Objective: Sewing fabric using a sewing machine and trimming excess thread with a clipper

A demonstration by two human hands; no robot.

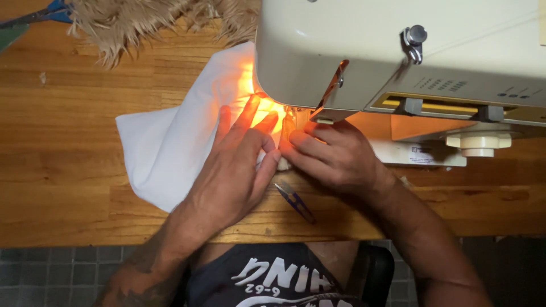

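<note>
Now both my left hand [236, 170] and right hand [335, 156] press flat, fingers spread, gripping nothing, on the white fabric [170, 148] under the sewing machine [398, 51], so feeding evenly, fingertips off the needle, seems wise.

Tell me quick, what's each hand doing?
Left hand: open, flat on the white cloth.
Right hand: fingers curled, pressing the cloth; holding nothing visible.

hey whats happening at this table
A person sits at a cream sewing machine on a wooden table. Both hands lie flat on white fabric, the left hand and right hand pressing it down by the lit needle area. Small thread snips lie near the table edge, with a tan furry material at the back.
</note>
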